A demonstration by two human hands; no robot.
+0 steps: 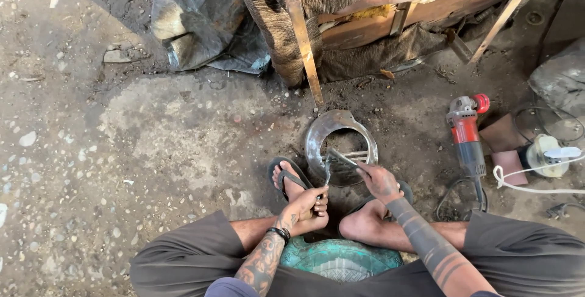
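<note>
Both hands are closed on tools: the left hand (309,204) wraps the handles of pliers (326,169), and the right hand (379,181) grips a thin metal rod (345,158) that crosses into the plier jaws. They meet over a shiny metal ring (317,135) lying flat on the dirt floor (152,150) at twelve o'clock from the feet. That ring looks stiff, thin, sharp-edged and fairly light; its outer rim seems the safest hold. An angle grinder (468,141) lies at three o'clock.
</note>
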